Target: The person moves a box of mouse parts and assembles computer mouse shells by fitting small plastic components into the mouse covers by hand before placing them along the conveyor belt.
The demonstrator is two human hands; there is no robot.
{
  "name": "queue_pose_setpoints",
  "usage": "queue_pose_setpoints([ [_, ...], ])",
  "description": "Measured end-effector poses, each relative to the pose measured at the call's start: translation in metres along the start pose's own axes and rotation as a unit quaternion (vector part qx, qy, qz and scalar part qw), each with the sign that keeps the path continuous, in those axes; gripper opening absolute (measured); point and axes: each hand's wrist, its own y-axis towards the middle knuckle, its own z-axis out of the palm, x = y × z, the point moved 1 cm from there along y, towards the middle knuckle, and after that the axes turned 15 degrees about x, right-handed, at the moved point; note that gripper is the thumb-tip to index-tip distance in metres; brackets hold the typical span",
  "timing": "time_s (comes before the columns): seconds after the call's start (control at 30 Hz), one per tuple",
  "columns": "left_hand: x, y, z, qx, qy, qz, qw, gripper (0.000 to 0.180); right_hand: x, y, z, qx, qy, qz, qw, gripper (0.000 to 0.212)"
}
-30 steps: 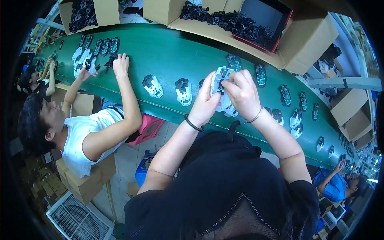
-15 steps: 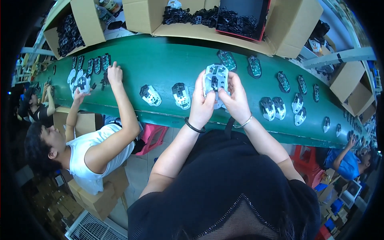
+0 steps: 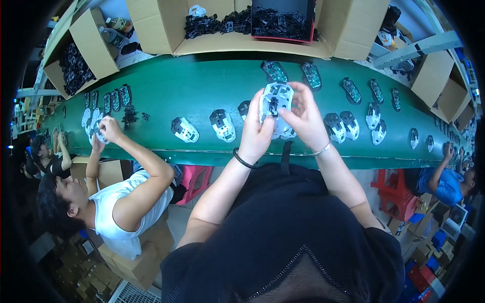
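Observation:
In front of my chest I hold a white computer mouse shell (image 3: 284, 93), its hollow inside turned up and a small black part in its middle. My left hand (image 3: 256, 132) grips its left side, the thumb over the black part. My right hand (image 3: 307, 121) is at the right edge, thumb on the shell and fingers curled loosely near its top. Beneath my hands, more white mouse shells (image 3: 284, 132) are partly hidden. Left of them lie a white and black mouse shell (image 3: 223, 126) and another mouse shell (image 3: 185, 130).
Green circuit boards in black bases (image 3: 311, 76) line the far side of the green table (image 3: 202, 81). Paired mouse shells (image 3: 334, 127) lie at right. Beyond is a cardboard box (image 3: 212, 47) of black parts. A co-worker in white (image 3: 126, 212) handles shells at left.
My right fingers have loosened and spread slightly from the shell's edge. The view has shifted a little. The co-worker's right hand has moved from the black parts to the shell they hold.

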Motion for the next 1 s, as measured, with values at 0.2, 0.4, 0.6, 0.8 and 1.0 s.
queue_pose_setpoints([
  [0.2,0.003,0.003,0.038,0.013,-0.005,0.004,1.000,0.058,-0.010,-0.027,-0.013,0.011,0.113,-0.013,0.993,0.042],
  [0.4,0.031,0.025,0.091,0.024,0.046,-0.014,0.999,0.054,-0.016,-0.054,-0.070,-0.031,0.096,-0.027,0.995,0.040],
  [0.6,0.056,0.048,0.171,0.146,-0.148,-0.203,0.957,0.065,-0.048,-0.115,-0.169,-0.006,0.292,0.032,0.956,0.034],
  [0.8,0.108,0.059,0.181,0.178,0.045,-0.282,0.942,0.043,-0.101,-0.231,-0.395,-0.378,-0.182,0.145,0.896,0.045],
  [1.0,0.151,0.068,0.191,0.186,0.332,-0.143,0.914,0.029,-0.140,-0.303,-0.544,-0.464,-0.629,0.317,0.537,0.043],
])
